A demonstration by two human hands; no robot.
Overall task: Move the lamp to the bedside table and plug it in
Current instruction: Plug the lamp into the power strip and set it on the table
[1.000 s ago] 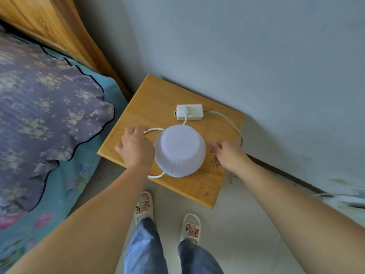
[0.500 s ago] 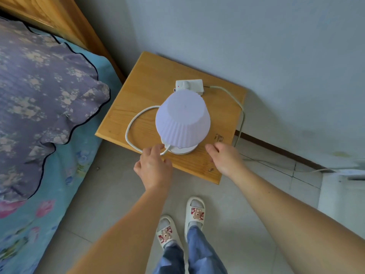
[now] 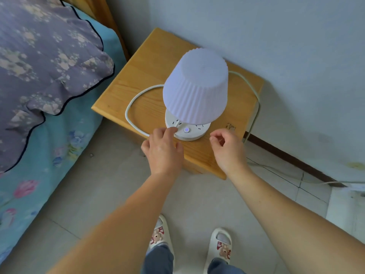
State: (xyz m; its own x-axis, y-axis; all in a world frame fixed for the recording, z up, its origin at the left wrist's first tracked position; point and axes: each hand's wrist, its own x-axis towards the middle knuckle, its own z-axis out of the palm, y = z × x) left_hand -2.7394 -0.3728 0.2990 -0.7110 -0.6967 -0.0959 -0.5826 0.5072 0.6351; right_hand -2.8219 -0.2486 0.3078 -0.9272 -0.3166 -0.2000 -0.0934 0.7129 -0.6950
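Note:
A white lamp [image 3: 195,88] with a pleated shade stands upright on the wooden bedside table [image 3: 146,68]. Its round white base [image 3: 187,130] shows a lit button and sockets at the front. The white cord [image 3: 136,99] loops across the table's left side. My left hand [image 3: 163,149] hovers at the table's near edge, its forefinger touching the left rim of the base. My right hand [image 3: 227,149] is just right of the base, fingers loosely curled, holding nothing. The power strip behind the lamp is hidden by the shade.
A bed [image 3: 49,76] with a floral quilt lies close on the left. A pale wall [image 3: 276,36] backs the table. A greenish cable [image 3: 254,107] runs off the table's right side down to the tiled floor. My slippered feet [image 3: 189,242] stand below.
The view has drawn back and lowered, so the lamp's base and button show. Both hands came off the shade's sides toward the table's near edge; my left forefinger now touches the base.

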